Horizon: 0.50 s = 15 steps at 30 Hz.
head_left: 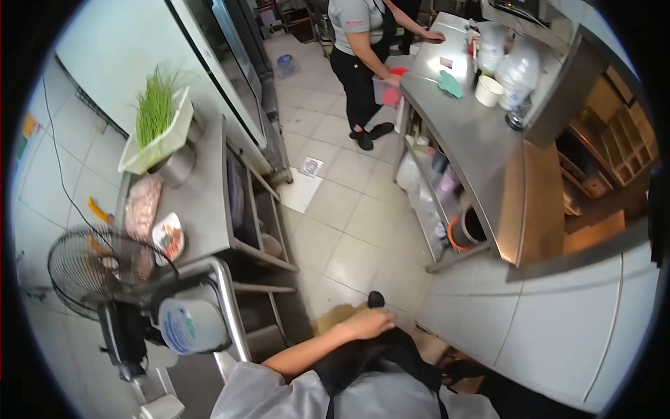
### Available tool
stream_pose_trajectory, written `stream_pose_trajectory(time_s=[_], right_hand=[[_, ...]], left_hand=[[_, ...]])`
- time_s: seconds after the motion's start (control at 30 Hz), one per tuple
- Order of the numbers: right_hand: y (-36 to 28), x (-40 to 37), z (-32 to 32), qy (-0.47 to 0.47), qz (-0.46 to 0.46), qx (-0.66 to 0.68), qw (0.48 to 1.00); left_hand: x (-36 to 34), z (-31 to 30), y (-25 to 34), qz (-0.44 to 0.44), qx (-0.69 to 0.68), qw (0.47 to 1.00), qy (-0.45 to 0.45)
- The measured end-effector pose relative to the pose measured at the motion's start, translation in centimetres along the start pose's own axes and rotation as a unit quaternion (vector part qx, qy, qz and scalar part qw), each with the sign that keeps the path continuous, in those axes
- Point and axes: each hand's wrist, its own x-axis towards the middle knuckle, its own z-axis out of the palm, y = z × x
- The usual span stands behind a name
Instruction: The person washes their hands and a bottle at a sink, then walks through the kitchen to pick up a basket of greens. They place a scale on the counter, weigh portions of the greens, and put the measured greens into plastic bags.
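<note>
My left hand (pixel 370 323) is in front of my waist, its forearm reaching in from the lower left. The fingers look curled in against the black apron (pixel 377 353); whether they grip its cloth or something small is hidden. Beyond the hand, the tip of a dark shoe (pixel 375 299) shows on the tiled floor. I cannot make out my right hand; the area to the right of the apron is dark and cluttered.
A black fan (pixel 105 272) and a white tub (pixel 192 326) are close on the left. Behind them, a steel table (pixel 206 209) bears green stalks (pixel 155 108) in a white basket (pixel 164 150). Ahead, a person (pixel 359 56) stands beside a steel counter (pixel 460 126) holding a clear container (pixel 386 92).
</note>
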Motion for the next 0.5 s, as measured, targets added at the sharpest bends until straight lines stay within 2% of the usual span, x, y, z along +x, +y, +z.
stream_pose_trajectory(time_s=[0.07,0.13,0.2,0.23,0.27,0.3,0.33,0.37,0.4,0.43,0.5], right_hand=[[-4.0,6.9,-1.1,0.011,-0.067,-0.005,0.998],[-7.5,17.4,-1.6,0.072,-0.186,-0.002,0.980],[-24.6,13.7,-17.0,0.014,-0.081,-0.137,0.987],[-29.3,17.4,-19.8,0.007,-0.165,-0.223,0.961],[-35.2,18.9,-23.1,0.014,-0.211,-0.295,0.932],[-39.4,20.9,-23.9,0.109,-0.176,-0.229,0.951],[-44.1,22.1,-26.6,0.054,-0.176,-0.147,0.972],[-48.7,22.8,-29.4,-0.004,-0.171,-0.062,0.983],[-52.8,22.0,-31.1,-0.006,-0.174,-0.065,0.983],[-56.4,20.1,-32.5,0.037,-0.203,-0.063,0.977],[-64.3,20.7,-34.8,0.127,-0.251,-0.080,0.956]], left_hand=[[0.4,-6.2,-4.2,-0.007,-0.040,0.994,0.101],[-0.1,-11.9,-7.2,-0.060,-0.075,0.977,0.189],[-0.4,-16.4,-10.5,-0.138,-0.066,0.953,0.263],[-0.7,-18.4,-11.8,-0.188,-0.072,0.935,0.290],[-1.0,-20.0,-13.2,-0.239,-0.078,0.915,0.315],[-1.3,-20.9,-15.6,-0.290,-0.121,0.891,0.327],[-1.2,-21.6,-17.6,-0.295,-0.122,0.888,0.332],[-1.2,-22.4,-19.5,-0.339,-0.111,0.875,0.326],[-1.0,-24.0,-21.4,-0.381,-0.099,0.862,0.321],[-0.3,-26.6,-22.1,-0.424,-0.150,0.854,0.263],[1.9,-30.6,-26.5,-0.424,-0.141,0.852,0.272]])
